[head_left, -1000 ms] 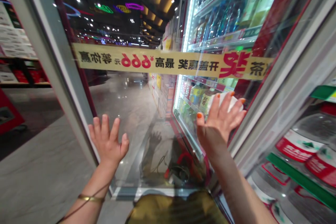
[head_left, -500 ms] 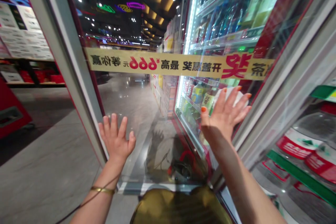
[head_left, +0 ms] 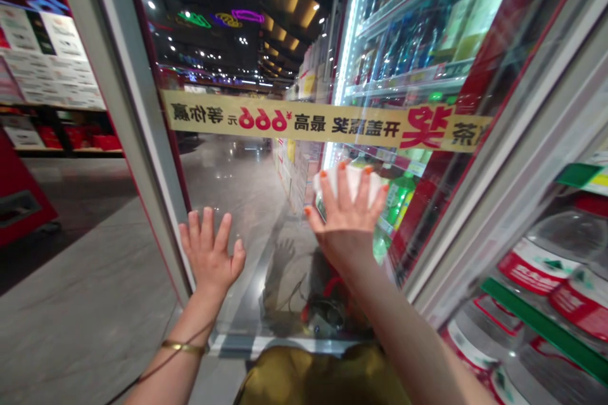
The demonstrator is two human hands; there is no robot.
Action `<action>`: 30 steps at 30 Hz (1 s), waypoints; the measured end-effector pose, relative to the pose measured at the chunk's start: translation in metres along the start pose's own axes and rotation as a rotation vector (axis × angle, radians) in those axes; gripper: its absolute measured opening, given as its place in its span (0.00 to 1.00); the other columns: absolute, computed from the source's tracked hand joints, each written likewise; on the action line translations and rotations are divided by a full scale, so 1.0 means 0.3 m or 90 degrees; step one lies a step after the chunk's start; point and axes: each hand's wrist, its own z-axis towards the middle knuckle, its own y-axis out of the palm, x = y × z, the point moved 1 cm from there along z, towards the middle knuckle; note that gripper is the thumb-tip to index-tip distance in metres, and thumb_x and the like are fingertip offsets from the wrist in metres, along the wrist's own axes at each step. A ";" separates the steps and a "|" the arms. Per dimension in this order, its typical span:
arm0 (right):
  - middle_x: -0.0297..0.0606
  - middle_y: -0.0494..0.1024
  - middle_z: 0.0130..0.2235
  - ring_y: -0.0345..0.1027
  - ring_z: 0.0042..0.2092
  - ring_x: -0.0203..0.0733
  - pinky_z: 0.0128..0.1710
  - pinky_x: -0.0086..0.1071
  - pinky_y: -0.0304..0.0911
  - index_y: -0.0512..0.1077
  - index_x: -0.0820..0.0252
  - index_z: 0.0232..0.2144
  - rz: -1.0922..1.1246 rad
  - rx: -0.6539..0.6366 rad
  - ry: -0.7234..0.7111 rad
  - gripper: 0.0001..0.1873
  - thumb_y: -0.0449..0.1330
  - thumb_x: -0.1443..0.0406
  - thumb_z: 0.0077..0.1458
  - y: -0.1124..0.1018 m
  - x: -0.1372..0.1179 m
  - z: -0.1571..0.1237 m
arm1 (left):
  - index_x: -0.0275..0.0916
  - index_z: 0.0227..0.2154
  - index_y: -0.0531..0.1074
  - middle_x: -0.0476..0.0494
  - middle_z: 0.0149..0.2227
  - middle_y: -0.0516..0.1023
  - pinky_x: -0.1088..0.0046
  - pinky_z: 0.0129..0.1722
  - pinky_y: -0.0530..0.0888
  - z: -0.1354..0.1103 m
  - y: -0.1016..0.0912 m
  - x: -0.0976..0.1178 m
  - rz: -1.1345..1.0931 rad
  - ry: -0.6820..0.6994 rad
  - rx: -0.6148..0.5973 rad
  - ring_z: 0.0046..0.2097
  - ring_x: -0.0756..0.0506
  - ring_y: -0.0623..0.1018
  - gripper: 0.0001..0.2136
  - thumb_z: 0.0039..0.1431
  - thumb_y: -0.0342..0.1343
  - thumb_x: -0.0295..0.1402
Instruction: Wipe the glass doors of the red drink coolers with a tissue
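My left hand (head_left: 211, 253) lies flat with fingers spread against the glass door (head_left: 247, 202), close to its left frame. A gold bracelet (head_left: 183, 347) and a thin dark cord are at that wrist. Lower right of the middle, my right hand (head_left: 349, 221), with orange nails, is stretched out over a white cloth (head_left: 354, 180). The palm and spread fingers hold the cloth flat to the pane; its lower part is hidden behind the hand. Above both hands a yellow strip (head_left: 285, 119) with reversed lettering crosses the glass.
Lit shelves of bottles (head_left: 422, 31) show in the glass at right. Large water bottles (head_left: 546, 259) with red labels stand on a green-edged shelf at lower right. Stacked white boxes (head_left: 50, 76) and a red cart (head_left: 23, 196) are at left. Grey floor (head_left: 90, 304) spreads below.
My right hand has slid left across the glass, carrying the white cloth with it. My left hand keeps its place. The view has shifted slightly.
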 end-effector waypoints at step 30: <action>0.29 0.53 0.79 0.32 0.82 0.53 0.82 0.61 0.28 0.58 0.47 0.77 0.051 -0.005 -0.215 0.36 0.55 0.47 0.73 0.025 -0.203 -0.018 | 0.52 0.78 0.51 0.44 0.82 0.46 0.42 0.80 0.45 -0.004 -0.009 0.014 -0.011 0.000 0.016 0.83 0.36 0.45 0.40 0.67 0.59 0.33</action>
